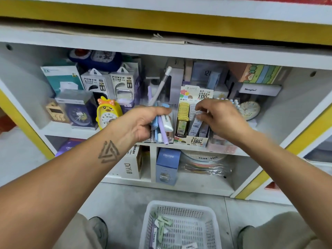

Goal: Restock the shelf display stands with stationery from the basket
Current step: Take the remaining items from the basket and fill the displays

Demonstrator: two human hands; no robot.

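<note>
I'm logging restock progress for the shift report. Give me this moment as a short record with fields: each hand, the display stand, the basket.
left hand: left hand grips a bundle of pens, purple, blue and white, in front of the shelf
right hand: right hand reaches with curled fingers into the lead refill display stand; whether it pinches a pack cannot be told
display stand: rows of yellow and grey packs, standing on the middle shelf
basket: white basket on the floor, a few stationery items left inside
</note>
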